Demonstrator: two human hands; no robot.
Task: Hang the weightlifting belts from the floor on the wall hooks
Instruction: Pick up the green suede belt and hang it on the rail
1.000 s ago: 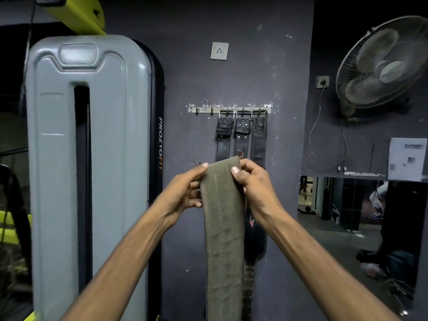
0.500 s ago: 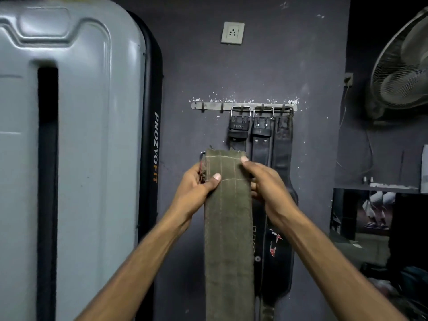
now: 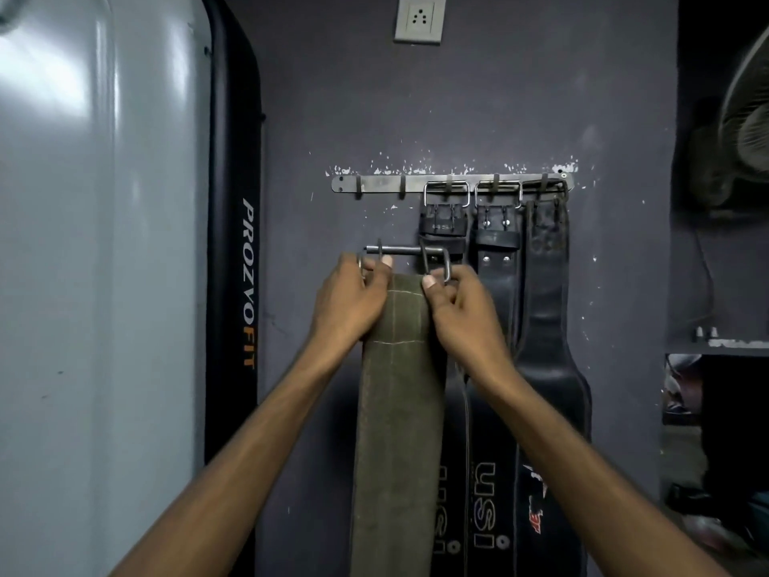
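A long olive-green belt (image 3: 399, 410) hangs down from both my hands in front of the wall. My left hand (image 3: 349, 301) grips its top left corner and my right hand (image 3: 462, 314) grips the top right. Its metal buckle (image 3: 412, 254) stands up above my fingers, a little below the hook rail (image 3: 383, 184). Three black belts (image 3: 541, 306) hang on the rail's right-hand hooks. The two left hooks (image 3: 401, 189) carry nothing.
A large grey machine shroud (image 3: 104, 285) with a black "PROZVOFIT" edge stands close on the left. A wall socket (image 3: 419, 19) sits above the rail. A wall fan (image 3: 745, 118) and a small shelf (image 3: 715, 345) are on the right.
I have come closer to the wall and raised the green belt's top end toward the rail. The buckle, hidden behind the belt earlier, now shows above my fingers.
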